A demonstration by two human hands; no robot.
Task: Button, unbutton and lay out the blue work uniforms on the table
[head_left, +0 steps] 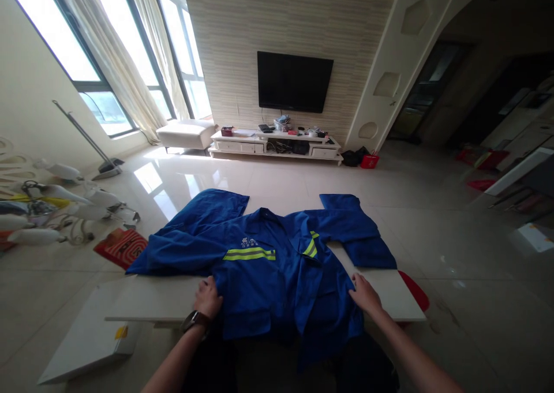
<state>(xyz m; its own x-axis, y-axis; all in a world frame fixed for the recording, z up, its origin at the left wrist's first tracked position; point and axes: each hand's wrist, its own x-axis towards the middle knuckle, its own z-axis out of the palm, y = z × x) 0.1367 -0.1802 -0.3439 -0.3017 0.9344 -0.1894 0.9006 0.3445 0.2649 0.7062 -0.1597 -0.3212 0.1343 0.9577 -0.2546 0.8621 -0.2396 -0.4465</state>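
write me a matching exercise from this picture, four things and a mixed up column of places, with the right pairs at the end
Things
1. blue cloth jacket with yellow-and-grey stripes
2. flat black rectangular television
3. dark-strapped wristwatch
4. white padded bench

Places
a. by the tall window
b. spread on the white tabletop
c. against the striped beige wall
d. on the wrist of the left hand

Pairs: 1-b, 2-c, 3-d, 4-a

Matt cloth jacket (259, 283), glossy floor (424, 231)
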